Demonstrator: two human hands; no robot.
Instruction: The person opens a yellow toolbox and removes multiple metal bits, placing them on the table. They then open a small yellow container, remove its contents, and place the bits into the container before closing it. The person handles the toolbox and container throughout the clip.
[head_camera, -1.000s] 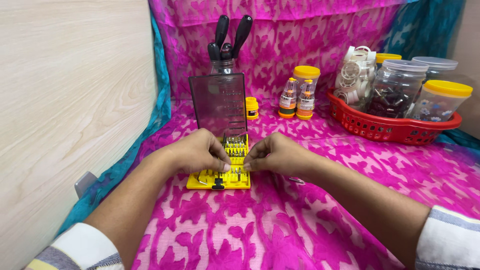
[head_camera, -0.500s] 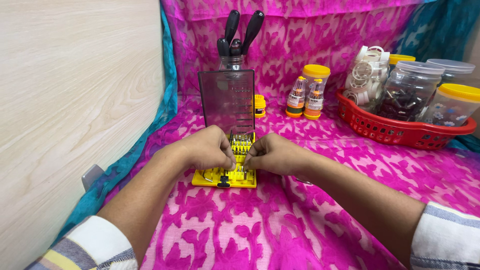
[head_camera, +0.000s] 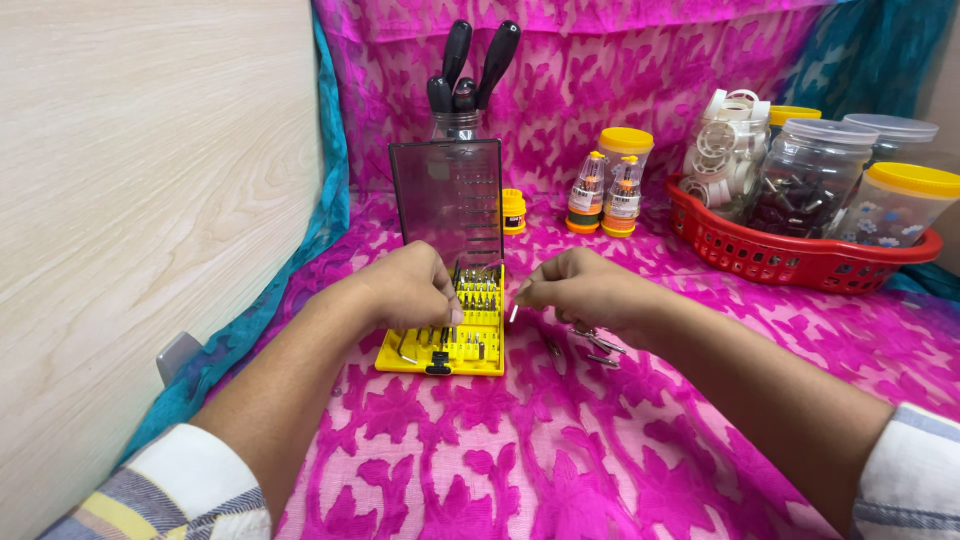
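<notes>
A yellow bit-set tray (head_camera: 452, 352) with rows of small metal bits lies on the pink cloth, its smoky clear lid (head_camera: 447, 200) standing upright behind it. My left hand (head_camera: 410, 288) rests on the tray's left half, fingertips pinched down among the bits. My right hand (head_camera: 580, 290) is lifted just right of the tray, pinching a small metal bit (head_camera: 513, 312) that points down. Several loose bits (head_camera: 590, 345) lie on the cloth under my right wrist.
A jar of black-handled tools (head_camera: 462, 75) stands behind the lid. Two small yellow-capped bottles (head_camera: 606, 195) and a small yellow tub (head_camera: 513, 212) stand at the back. A red basket (head_camera: 790, 258) with several jars sits at right. A wood panel (head_camera: 140, 200) walls the left side.
My right hand has pulled away from the tray to the right and lifted, taking a bit out with it. My left hand stays on the tray.
</notes>
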